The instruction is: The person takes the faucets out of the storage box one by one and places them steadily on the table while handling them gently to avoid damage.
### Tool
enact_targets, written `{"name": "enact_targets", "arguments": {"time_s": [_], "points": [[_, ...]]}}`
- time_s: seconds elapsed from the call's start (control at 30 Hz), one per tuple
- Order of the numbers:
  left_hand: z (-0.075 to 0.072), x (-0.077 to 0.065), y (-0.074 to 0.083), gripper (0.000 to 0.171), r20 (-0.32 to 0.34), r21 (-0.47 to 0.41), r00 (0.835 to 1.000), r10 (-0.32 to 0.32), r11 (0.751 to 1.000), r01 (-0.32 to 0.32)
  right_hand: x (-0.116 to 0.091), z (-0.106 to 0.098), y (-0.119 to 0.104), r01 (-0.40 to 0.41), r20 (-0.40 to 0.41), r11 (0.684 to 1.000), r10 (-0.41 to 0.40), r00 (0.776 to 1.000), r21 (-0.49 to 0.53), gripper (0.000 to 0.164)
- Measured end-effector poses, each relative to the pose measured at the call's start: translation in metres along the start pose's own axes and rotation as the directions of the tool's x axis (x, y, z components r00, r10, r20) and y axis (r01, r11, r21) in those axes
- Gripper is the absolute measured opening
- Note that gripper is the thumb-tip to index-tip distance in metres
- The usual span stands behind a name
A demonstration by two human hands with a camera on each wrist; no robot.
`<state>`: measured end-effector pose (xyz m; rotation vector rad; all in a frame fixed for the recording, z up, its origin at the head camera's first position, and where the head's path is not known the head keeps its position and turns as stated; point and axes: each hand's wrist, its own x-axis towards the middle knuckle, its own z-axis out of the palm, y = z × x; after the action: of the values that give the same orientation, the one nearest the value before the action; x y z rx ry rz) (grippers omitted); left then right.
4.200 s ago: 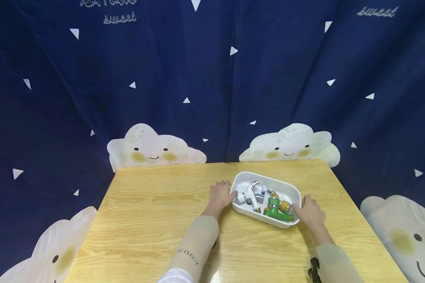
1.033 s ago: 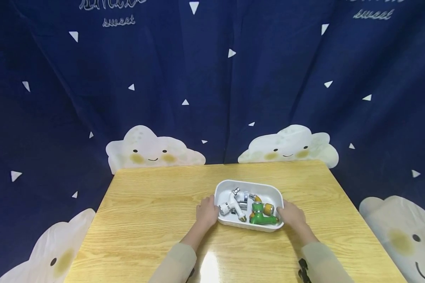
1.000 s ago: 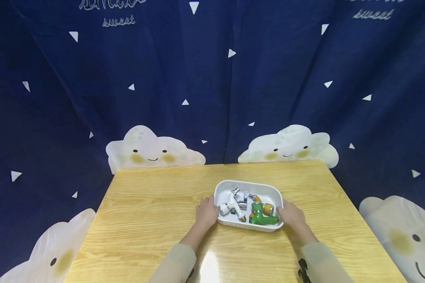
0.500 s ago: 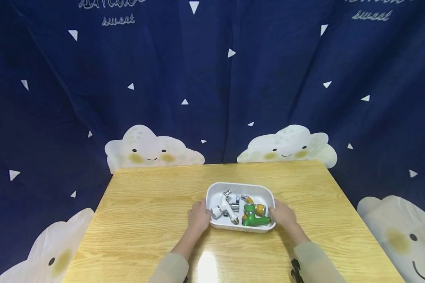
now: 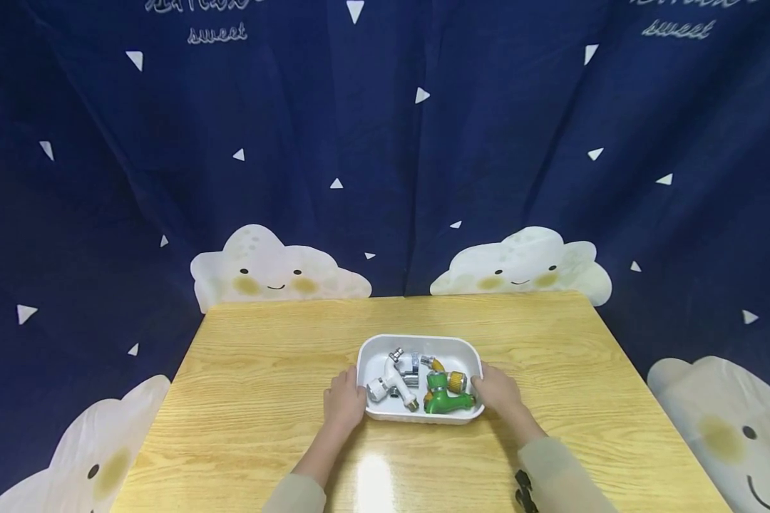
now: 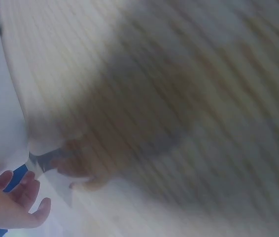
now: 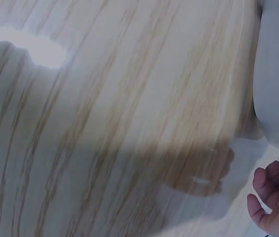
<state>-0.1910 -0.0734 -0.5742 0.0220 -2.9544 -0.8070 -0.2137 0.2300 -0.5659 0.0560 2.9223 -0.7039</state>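
Two hands hold a white basin, taken here as the landmark. The left hand [image 5: 345,399] grips the left end of the white basin [image 5: 417,418], and the right hand [image 5: 499,392] grips its right end; on each side the thumb lies at the rim and the fingers, partly bent, stay outside the wall. Both wrist views show these bent fingers near the basin's ends, with parts of each hand cut off by the frame. Inside the basin, a white tap [image 5: 393,381] occupies the left half and a green tap [image 5: 445,402] the right half, near the front wall. Chrome parts [image 5: 412,380] show between the two, partly covered by the white tap. One ribbed yellow knob [image 5: 458,382] appears beyond the green tap's body. Wood-grain table [image 5: 263,377] extends around the basin; beyond it hangs a dark blue curtain [image 5: 385,142] printed with smiling clouds [image 5: 266,256].
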Motion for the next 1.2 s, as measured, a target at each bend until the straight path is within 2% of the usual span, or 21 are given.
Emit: {"name": "enact_targets", "arguments": {"time_s": [0.47, 0.9, 1.2], "points": [[-0.014, -0.013, -0.017, 0.034, -0.052, 0.005, 0.999, -0.013, 1.0, 0.014, -0.001, 0.01, -0.023, 0.023, 0.001, 1.0, -0.023, 1.0, 0.018, 0.05], [-0.022, -0.023, -0.036, 0.033, -0.083, 0.023, 0.995, -0.056, 0.998, 0.058, -0.005, 0.022, -0.044, 0.042, -0.001, 0.999, -0.042, 0.999, 0.024, 0.05], [-0.029, -0.029, -0.048, 0.045, -0.042, -0.003, 0.994, -0.097, 0.995, 0.097, -0.005, 0.031, -0.057, 0.048, -0.009, 0.999, -0.048, 0.999, 0.015, 0.047]]}}
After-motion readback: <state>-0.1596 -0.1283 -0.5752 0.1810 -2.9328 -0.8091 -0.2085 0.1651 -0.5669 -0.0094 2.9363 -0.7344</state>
